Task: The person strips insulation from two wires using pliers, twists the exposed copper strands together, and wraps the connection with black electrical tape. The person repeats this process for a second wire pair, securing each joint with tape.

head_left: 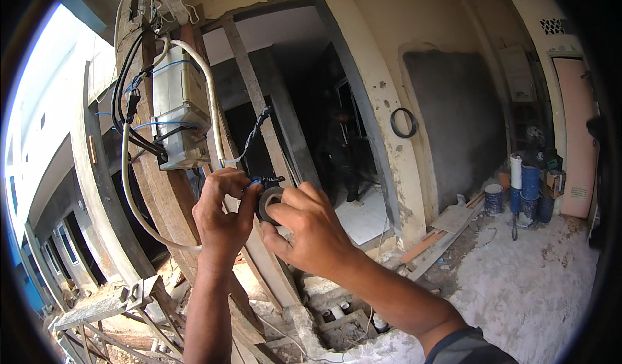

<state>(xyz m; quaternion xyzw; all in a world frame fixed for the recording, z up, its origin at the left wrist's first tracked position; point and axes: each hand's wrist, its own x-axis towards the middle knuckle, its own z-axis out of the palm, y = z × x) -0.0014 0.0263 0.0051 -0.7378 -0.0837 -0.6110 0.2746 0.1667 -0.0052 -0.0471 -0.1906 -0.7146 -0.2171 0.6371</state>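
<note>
My left hand (223,213) is closed in a pinch on an electrical wire (256,182), which shows blue beside the fingertips and has black tape around it. Close against it, my right hand (310,229) grips a roll of black electrical tape (264,207), with fingers through and around the ring. Just above both hands, a twisted grey wire (249,138) sticks up, its tip wrapped in black. A pale cable (212,92) comes down toward my left hand from beside the electricity meter box (183,101). My fingers partly hide the joint itself.
The meter box hangs on a wooden post (170,199) among loose black cables (118,85). A person (343,150) stands inside the dark doorway. A black coil (403,123) hangs on the wall. Buckets (494,199), planks (447,234) and a broken-up pit (350,328) lie around.
</note>
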